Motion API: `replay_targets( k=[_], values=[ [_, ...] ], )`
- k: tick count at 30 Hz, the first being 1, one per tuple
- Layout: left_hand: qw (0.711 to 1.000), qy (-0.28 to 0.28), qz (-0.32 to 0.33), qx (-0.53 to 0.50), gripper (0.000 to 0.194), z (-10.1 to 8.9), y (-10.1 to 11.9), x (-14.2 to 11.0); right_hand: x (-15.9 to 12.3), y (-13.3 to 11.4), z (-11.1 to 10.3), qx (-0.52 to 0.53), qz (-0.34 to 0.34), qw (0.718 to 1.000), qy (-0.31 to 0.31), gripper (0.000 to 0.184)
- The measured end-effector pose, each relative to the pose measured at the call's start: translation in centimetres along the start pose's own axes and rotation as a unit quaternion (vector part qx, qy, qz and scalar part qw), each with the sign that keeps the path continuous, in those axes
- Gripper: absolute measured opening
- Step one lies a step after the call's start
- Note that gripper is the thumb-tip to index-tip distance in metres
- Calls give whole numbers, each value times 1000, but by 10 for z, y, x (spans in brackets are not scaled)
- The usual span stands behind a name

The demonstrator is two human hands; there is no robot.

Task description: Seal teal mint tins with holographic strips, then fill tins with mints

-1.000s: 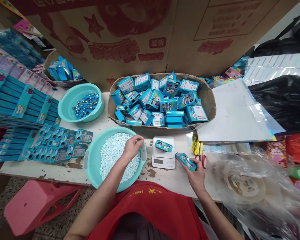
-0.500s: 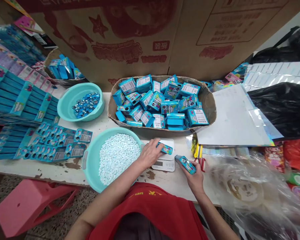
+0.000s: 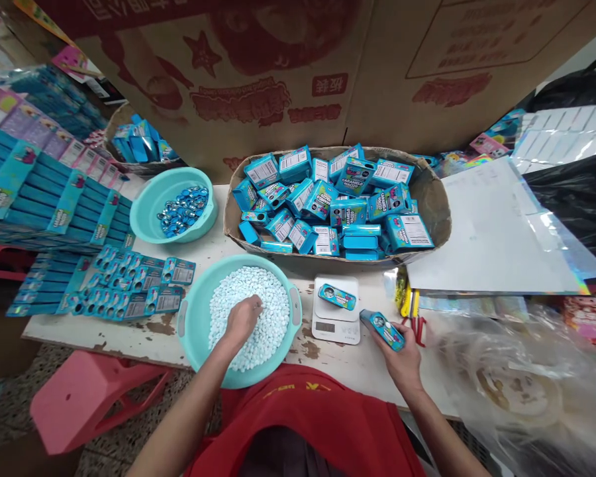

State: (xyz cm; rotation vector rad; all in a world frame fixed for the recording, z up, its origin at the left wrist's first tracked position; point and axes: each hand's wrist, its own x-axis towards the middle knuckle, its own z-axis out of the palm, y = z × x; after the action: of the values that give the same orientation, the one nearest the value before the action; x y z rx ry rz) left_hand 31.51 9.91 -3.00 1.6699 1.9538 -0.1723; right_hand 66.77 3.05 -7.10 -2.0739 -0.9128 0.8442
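My left hand (image 3: 243,321) is over the small white candies (image 3: 271,331) in a turquoise basin (image 3: 191,358). Its fingers are pinched together at the candy surface, and whatever lies between them is hidden. My right hand (image 3: 403,358) grips a blue candy box (image 3: 386,331), tilted, with a round hole in its top face. Between my hands stands a white digital scale (image 3: 336,332), and another blue candy box (image 3: 336,297) with a round opening lies on its plate. The digits on the scale's display are too small to read.
A cut-down carton (image 3: 440,228) of blue boxes stands behind the scale. At left are a smaller basin (image 3: 139,218) of blue-and-silver round pieces, flat rows of boxes (image 3: 129,285) and stacked packs (image 3: 44,192). Yellow-and-red cutters (image 3: 416,318) and plastic bags (image 3: 516,377) lie right.
My left hand has left the box on the scale and moved left into the basin of candies. The right hand keeps holding its box. The whole view has shifted slightly.
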Motion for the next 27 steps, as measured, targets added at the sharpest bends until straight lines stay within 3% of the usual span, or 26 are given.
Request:
replay_targets(
  k=[4, 7, 9, 12, 14, 16, 20, 24, 27],
  values=[
    [999, 27, -4, -43, 12, -9, 1, 0, 0, -2, -1, 2, -5, 1000, -2, 51],
    [993, 44, 12, -107, 12, -17, 19, -1, 0, -4, -2, 8, -4, 1000, -9, 49],
    [982, 48, 49, -175, 9, -20, 45, -2, 0, -4, -2, 9, 0, 1000, -9, 50],
    [955, 40, 170, -239, 10, -18, 94, -1, 0, -3, -1, 13, 1, 1000, -6, 52],
    [943, 34, 246, -224, 12, -15, 123, 2, 0, -2, 0, 19, -4, 1000, -9, 53],
    [942, 23, 279, -186, 15, -14, 141, 6, 0, 0, 0, 23, -9, 1000, -13, 52],
    [948, 20, 298, -113, 22, -15, 146, 10, 1, 2, 1, 33, -28, 999, -11, 50],
    [950, 37, 311, 5, 15, -8, 143, 9, 1, 1, 2, 37, -40, 998, -8, 48],
    [957, 52, 284, -15, 14, -8, 138, 4, 1, -1, 1, 34, -42, 998, -7, 48]
  ],
)
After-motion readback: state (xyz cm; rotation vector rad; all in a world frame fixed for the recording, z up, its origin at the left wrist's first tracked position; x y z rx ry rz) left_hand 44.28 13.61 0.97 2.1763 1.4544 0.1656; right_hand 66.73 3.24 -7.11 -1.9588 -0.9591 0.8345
